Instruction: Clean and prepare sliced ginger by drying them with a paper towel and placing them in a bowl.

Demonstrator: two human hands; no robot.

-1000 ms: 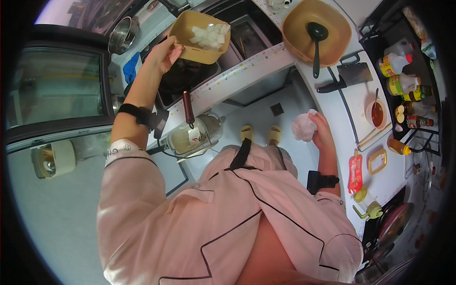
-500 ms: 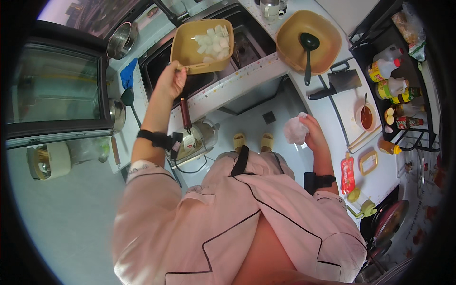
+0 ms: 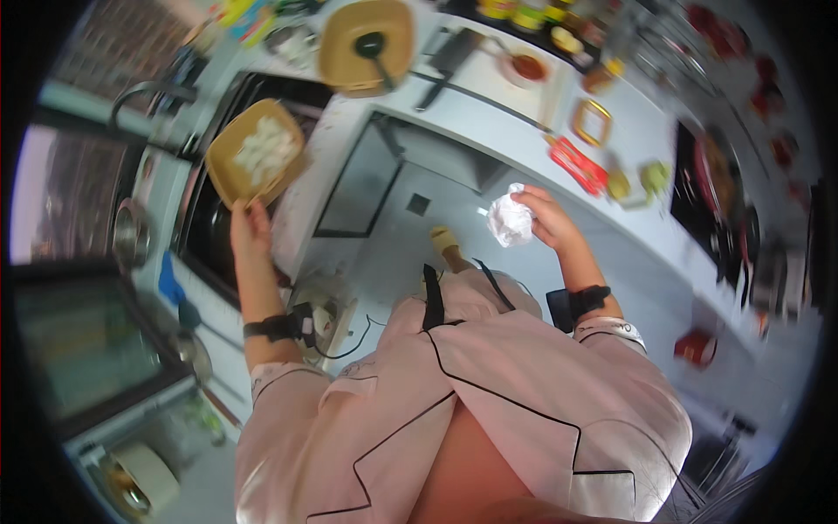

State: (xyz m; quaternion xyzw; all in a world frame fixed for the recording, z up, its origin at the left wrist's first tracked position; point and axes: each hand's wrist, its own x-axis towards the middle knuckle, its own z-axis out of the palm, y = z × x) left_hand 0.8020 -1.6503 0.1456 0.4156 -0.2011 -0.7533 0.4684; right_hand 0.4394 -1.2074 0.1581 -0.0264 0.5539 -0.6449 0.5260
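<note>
The left hand is gripping the tan dish of white pieces at its 6 o'clock rim, best kept level, while the right hand is clutching crumpled paper.

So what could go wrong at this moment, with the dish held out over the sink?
1. The left hand grips the tan square dish by one edge only, held out over the dark sink; it could tip and spill the white pieces.
2. The right hand is taken up with a crumpled white wad, so it probably cannot steady the dish quickly.
</note>
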